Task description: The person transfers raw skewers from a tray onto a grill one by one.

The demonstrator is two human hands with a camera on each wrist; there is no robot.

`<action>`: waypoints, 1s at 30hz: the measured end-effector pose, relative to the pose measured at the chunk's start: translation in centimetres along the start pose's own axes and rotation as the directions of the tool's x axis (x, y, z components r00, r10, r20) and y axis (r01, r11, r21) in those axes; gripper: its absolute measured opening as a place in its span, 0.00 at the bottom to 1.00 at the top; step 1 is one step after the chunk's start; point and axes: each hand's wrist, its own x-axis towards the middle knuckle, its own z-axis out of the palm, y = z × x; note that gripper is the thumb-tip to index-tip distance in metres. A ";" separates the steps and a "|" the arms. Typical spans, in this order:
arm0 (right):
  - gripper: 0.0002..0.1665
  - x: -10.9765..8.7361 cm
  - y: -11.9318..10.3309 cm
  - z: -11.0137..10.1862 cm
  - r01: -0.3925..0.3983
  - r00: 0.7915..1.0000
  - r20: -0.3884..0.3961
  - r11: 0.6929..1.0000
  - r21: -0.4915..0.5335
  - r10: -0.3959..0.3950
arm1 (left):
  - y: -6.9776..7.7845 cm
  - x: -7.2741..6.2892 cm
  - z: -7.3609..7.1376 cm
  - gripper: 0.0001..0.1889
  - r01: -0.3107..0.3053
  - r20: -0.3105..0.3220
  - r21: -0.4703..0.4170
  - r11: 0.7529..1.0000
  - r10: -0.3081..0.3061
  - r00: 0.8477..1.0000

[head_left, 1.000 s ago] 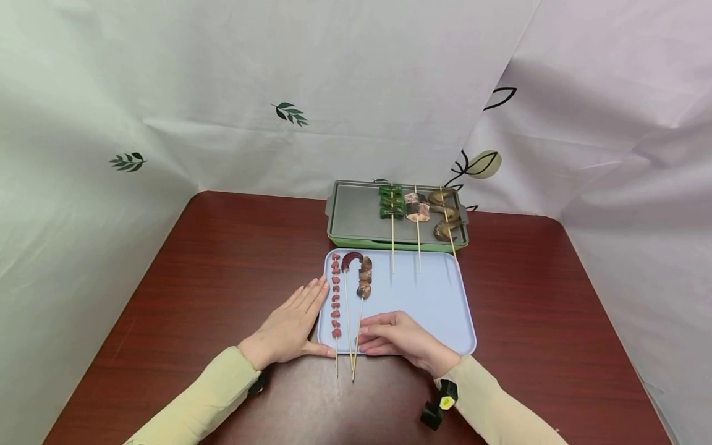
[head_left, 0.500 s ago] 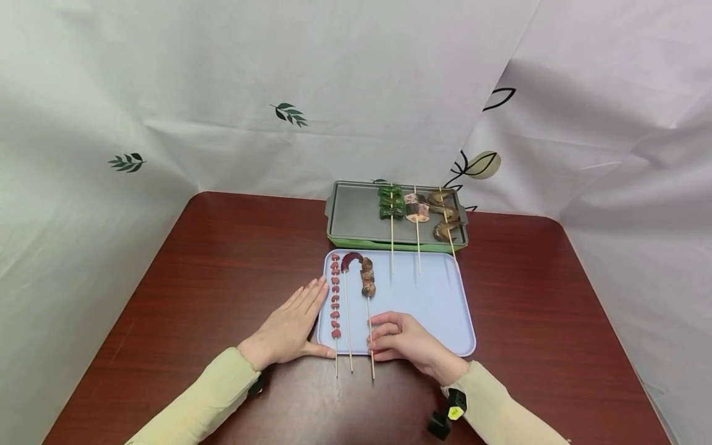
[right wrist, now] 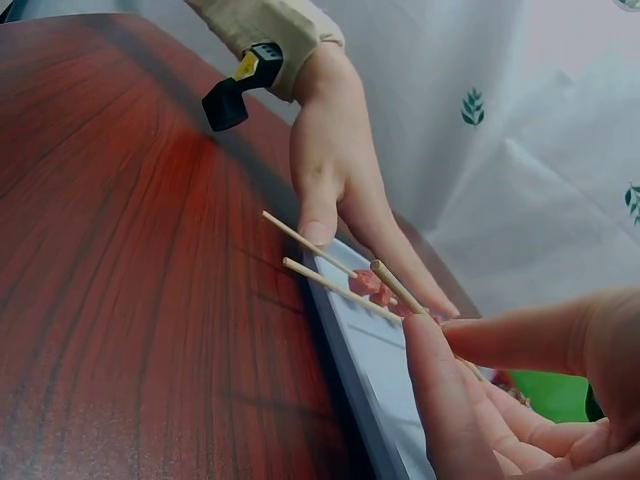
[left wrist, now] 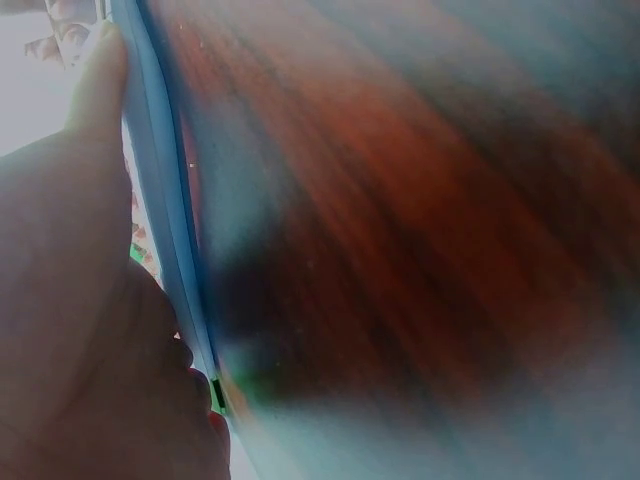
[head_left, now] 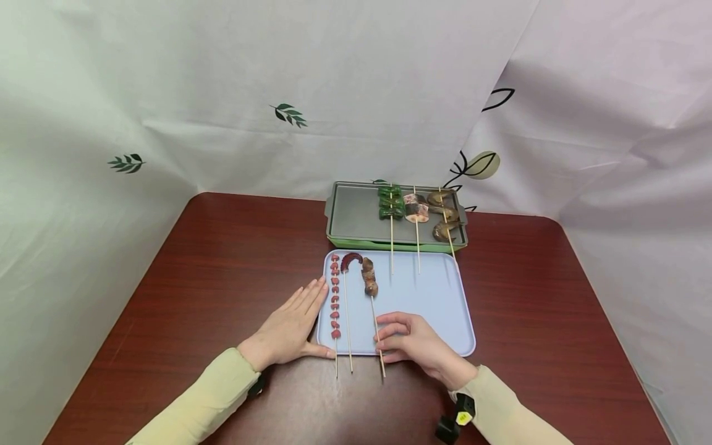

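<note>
In the head view, my right hand (head_left: 414, 343) pinches the stick of a skewer of brown chunks (head_left: 369, 277) above the pale blue tray (head_left: 428, 303). The right wrist view shows thumb and fingers meeting on that stick (right wrist: 392, 282). My left hand (head_left: 289, 324) lies with straight fingers along the tray's left edge, its thumb at the near left corner. Beside it on the tray lie a skewer of small red pieces (head_left: 335, 298) and a skewer with a dark red curled piece (head_left: 351, 258). Their stick ends stick out past the near rim.
Behind the tray stands a grey grill pan (head_left: 356, 213) with a green base. On its right side lie a green pepper skewer (head_left: 391, 203), a fish-like chunk skewer (head_left: 416, 209) and a skewer of brown curved pieces (head_left: 444, 232), their sticks reaching over the tray.
My right hand has moved right with the brown-chunk skewer, whose stick end has swung away from the curled-piece skewer. The left hand has stayed in place.
</note>
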 end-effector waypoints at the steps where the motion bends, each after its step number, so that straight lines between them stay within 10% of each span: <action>1: 0.29 -0.1 0.0 -0.1 0.004 1.000 0.001 1.000 0.000 -0.004 | 0.0 0.0 0.0 0.66 0.000 0.000 -0.001 1.000 0.000 1.000; 30: 0.31 -1.4 -2.6 0.1 0.178 0.984 0.032 0.963 -0.200 -0.176 | 0.1 0.0 0.0 0.66 0.005 0.013 -0.005 1.000 -0.005 1.000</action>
